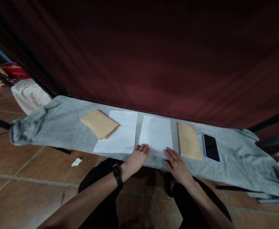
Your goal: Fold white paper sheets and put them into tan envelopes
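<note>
A white sheet of paper (156, 133) lies flat in front of me on the grey cloth. My left hand (138, 156) rests at its near left corner, fingers stretched out. At the near right corner my right hand (176, 163) lies with its fingers spread on the sheet's edge. Left of this sheet are more white sheets (125, 140), partly covered by several stacked brown envelopes (100, 124). Another brown envelope, or a small stack of them, (190, 141) lies to the right of my right hand.
A phone (211, 148) with a dark screen lies at the right. The grey cloth (58, 124) covers a long narrow surface against a dark red curtain (153, 63). A striped cloth (31, 95) hangs at the left. Crumpled white tissue (77, 162) is on the tiled floor.
</note>
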Tool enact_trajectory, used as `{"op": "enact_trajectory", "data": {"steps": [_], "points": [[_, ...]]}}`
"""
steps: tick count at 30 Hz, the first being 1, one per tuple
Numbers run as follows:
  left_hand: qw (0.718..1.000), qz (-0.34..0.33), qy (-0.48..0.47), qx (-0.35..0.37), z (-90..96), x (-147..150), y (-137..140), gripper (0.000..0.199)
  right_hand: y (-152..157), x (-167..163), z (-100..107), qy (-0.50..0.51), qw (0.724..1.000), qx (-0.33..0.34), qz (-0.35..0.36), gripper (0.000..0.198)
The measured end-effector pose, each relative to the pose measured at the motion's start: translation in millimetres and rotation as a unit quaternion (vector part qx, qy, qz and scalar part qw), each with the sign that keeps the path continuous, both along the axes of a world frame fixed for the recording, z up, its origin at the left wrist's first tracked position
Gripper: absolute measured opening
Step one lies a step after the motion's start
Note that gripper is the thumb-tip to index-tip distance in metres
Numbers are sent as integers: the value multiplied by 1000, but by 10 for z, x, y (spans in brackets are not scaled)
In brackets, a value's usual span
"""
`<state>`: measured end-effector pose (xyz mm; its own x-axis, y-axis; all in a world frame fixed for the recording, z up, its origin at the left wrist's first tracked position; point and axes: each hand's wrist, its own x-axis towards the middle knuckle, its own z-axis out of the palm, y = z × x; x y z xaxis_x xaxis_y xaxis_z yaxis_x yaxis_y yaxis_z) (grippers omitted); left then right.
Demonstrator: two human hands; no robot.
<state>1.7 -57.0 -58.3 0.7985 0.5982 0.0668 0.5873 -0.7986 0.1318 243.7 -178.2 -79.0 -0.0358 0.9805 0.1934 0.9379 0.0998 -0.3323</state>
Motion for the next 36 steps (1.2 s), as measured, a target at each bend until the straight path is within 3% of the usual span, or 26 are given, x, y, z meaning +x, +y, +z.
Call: {"op": "enact_trajectory", "data": {"steps": [7, 12, 17, 21, 24, 26, 31, 36], "points": [[993, -21, -44, -105, 260, -262, 66, 40, -27, 267, 26, 167, 986, -18, -6, 38], [973, -3, -116, -199, 290, -408, 302, 36, -49, 321, 157, 265, 962, -59, -30, 33], [950, 40, -135, -280, 371, -394, 487, 32, 9, 305, 197, 281, 958, -48, -35, 36], [916, 12, -152, -372, 443, -375, 553, 25, 68, 292, 179, 278, 959, -50, -14, 34], [908, -4, -165, -386, 468, -386, 609, 25, 98, 292, 188, 285, 953, -74, -77, 40], [902, 19, -173, -394, 479, -366, 666, 28, 137, 283, 206, 285, 947, -84, -125, 47], [860, 91, -254, -434, 471, -194, 873, 33, 330, 221, 257, 350, 921, -41, -166, 50], [810, 95, -318, -484, 437, -104, 963, 36, 478, 172, 260, 409, 896, -29, -171, 48]]}}
